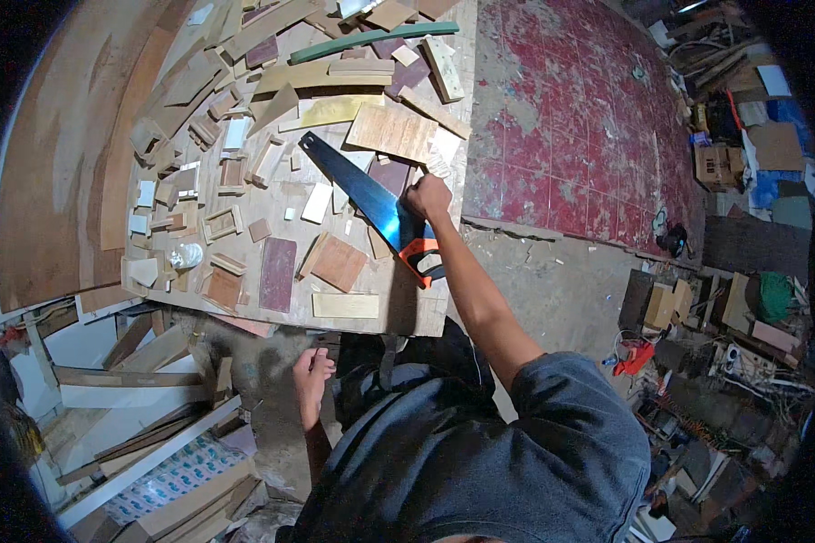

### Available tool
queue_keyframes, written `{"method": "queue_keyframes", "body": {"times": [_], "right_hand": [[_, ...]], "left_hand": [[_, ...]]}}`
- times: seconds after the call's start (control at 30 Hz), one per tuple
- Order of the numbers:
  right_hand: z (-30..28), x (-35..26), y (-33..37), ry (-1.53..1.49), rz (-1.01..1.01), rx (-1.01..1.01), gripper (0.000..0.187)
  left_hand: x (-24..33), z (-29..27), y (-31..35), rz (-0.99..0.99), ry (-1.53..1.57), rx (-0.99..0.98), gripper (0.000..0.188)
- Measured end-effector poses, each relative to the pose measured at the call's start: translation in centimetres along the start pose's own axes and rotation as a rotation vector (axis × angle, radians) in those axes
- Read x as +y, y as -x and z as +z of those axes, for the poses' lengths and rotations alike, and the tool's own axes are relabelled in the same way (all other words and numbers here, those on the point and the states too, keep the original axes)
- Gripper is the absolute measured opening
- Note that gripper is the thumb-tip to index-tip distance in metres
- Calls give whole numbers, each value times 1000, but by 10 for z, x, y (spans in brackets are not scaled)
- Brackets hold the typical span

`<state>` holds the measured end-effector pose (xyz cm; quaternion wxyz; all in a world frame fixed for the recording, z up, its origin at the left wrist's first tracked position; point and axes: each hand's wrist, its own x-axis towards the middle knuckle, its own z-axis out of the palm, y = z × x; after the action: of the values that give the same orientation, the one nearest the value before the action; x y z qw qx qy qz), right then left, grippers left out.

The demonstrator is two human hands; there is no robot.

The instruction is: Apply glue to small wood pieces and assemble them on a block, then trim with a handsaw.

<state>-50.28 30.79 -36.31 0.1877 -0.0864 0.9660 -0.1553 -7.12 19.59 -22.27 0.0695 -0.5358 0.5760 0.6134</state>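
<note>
My right hand (428,197) is closed over the right part of the wooden work table (281,315), beside the saw blade. What its fingers hold, if anything, is hidden. Just beyond the knuckles lies a small whitish, shiny piece (438,164). A handsaw (358,192) with an orange and black handle (420,261) lies slantwise on the table, its handle toward me. My left hand (312,373) hangs in front of the table's near edge, fingers curled and nothing visible in them. Near the blade are a plywood piece (391,132) and a small white block (316,203).
Small wooden boxes and frames (223,223) crowd the table's left side, near a clear round container (186,256). Offcuts and a green strip (376,42) lie at the far side. Scrap boards (136,398) are stacked lower left; clutter (752,317) lines the right, past a red floor (561,127).
</note>
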Motion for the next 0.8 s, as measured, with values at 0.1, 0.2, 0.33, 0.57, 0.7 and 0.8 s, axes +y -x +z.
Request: {"method": "queue_keyframes", "body": {"times": [0.1,0.2,0.33,0.57,0.7,0.8], "right_hand": [[-2,4,3,-5,17,-56,33],[-4,4,-1,-28,-28,-79,35],[-3,2,-9,43,-26,-26,34],[-16,3,7,-27,34,-86,39],[-19,6,3,33,-36,-125,38],[-17,2,-5,26,-31,-106,40]], "left_hand": [[-1,5,4,-34,21,-14,26],[0,6,4,1,2,-51,25],[2,6,3,18,4,-20,24],[-19,-1,14,-8,34,40,23],[-17,5,15,14,-5,1,23],[-12,6,20,40,-8,-17,24]]}}
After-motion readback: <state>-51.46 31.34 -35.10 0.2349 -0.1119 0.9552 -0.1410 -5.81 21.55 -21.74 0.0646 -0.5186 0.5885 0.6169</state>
